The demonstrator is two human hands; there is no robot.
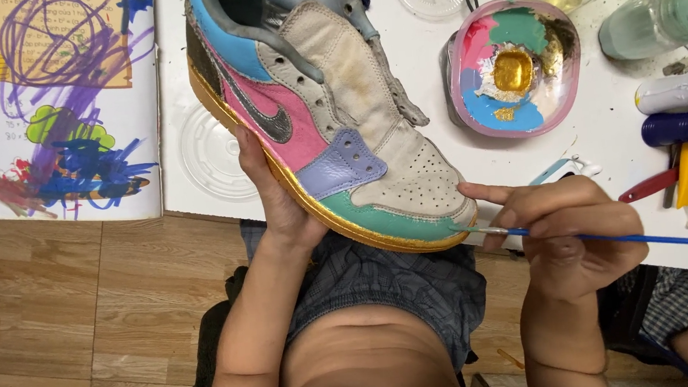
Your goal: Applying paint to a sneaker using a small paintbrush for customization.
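Head view: my left hand (278,199) grips the sneaker (329,112) from beneath, tilted over the tabletop (605,137) edge. My right hand (563,232) pinches the brush (613,236), tip at the gold toe edge. Advice: keep strokes light, following the sole line; the palette (513,67) sits near.

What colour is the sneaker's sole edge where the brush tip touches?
Gold, on the sneaker sole edge, clearest in the head view.
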